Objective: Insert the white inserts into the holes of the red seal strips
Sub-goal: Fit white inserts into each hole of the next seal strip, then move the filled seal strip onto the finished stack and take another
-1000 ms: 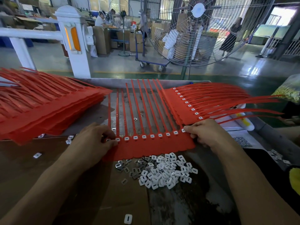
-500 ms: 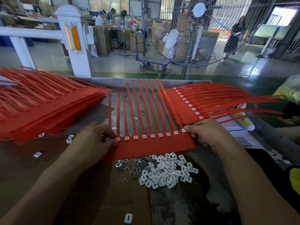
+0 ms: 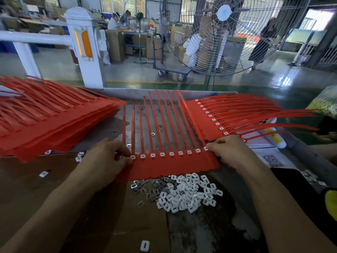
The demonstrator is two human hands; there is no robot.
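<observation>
One sheet of red seal strips lies flat on the table, between two hands. Left hand pinches its left end — right hand pinches the right end. Nine white inserts sit visible in the holes; a loose pile lies just below.

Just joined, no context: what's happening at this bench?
A person is fitting white inserts into a red seal strip sheet. The left hand pinches its left end and the right hand its right end, at the row of holes, which looks filled. A pile of loose white inserts lies just in front.
</observation>
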